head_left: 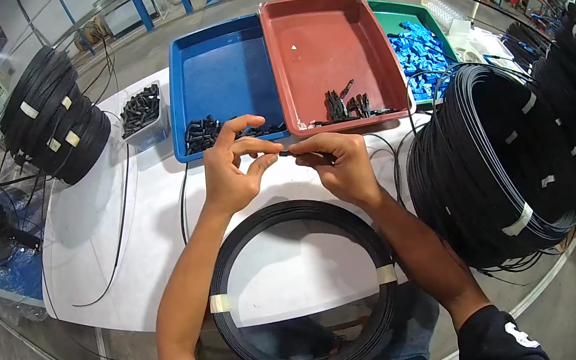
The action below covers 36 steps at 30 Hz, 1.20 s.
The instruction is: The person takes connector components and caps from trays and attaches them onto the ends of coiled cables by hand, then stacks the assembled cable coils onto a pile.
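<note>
Just in front of the trays, my two hands meet over the white table. A small black part bridges them, mostly hidden by the fingertips; its exact kind cannot be made out. My left hand pinches its left end between thumb and finger, with the other fingers raised. On the other side, my right hand is closed around it, and a dark bit shows under the fingers. Below my hands, a taped coil of black cable lies across the table's near edge, between my forearms.
Behind my hands stand a blue tray and a red tray with black parts, and a green tray of blue pieces. A clear box holds black parts. Large cable coils flank the table, left and right.
</note>
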{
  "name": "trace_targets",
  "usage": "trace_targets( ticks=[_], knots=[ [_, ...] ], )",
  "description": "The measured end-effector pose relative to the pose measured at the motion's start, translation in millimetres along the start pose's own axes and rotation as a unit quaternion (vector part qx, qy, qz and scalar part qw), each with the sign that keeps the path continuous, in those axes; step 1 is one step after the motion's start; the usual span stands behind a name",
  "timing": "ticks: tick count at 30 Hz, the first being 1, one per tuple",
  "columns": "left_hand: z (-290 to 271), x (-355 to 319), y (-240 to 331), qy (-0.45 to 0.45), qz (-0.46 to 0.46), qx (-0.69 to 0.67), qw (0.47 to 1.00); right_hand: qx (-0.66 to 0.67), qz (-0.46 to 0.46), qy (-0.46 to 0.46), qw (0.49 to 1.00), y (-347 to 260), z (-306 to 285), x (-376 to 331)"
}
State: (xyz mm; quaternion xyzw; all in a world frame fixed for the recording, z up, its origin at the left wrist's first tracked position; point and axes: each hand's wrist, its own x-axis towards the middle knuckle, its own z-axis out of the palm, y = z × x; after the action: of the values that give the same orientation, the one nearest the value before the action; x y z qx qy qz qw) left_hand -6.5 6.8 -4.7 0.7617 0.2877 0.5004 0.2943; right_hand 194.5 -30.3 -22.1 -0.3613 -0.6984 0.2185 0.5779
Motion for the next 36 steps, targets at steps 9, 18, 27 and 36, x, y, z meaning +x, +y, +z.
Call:
trace_targets(
  ticks=[9,18,27,36],
  knots=[
    [2.4,-3.4,9.6,0.005,0.078,0.137,0.988,-0.046,0.015,-0.029,0.998,-3.7,3.1,-2.9],
    [-0.3,-4.4,-0.5,0.048,-0.023,0.039,0.998,-0.011,0.022,0.009,1.000,-0.9,8.6,-2.0],
    [-3.5,-5.1,-1.7,0.023,-0.054,-0.015,0.998,0.047,0.102,-0.021,0.994,10.5,13.8,-7.8],
    [-11.6,-9.9,-10.7,-0.023,-0.041,-0.008,0.999,-0.002,0.137,-0.077,0.988,-1.7,8.4,-7.8]
  ],
)
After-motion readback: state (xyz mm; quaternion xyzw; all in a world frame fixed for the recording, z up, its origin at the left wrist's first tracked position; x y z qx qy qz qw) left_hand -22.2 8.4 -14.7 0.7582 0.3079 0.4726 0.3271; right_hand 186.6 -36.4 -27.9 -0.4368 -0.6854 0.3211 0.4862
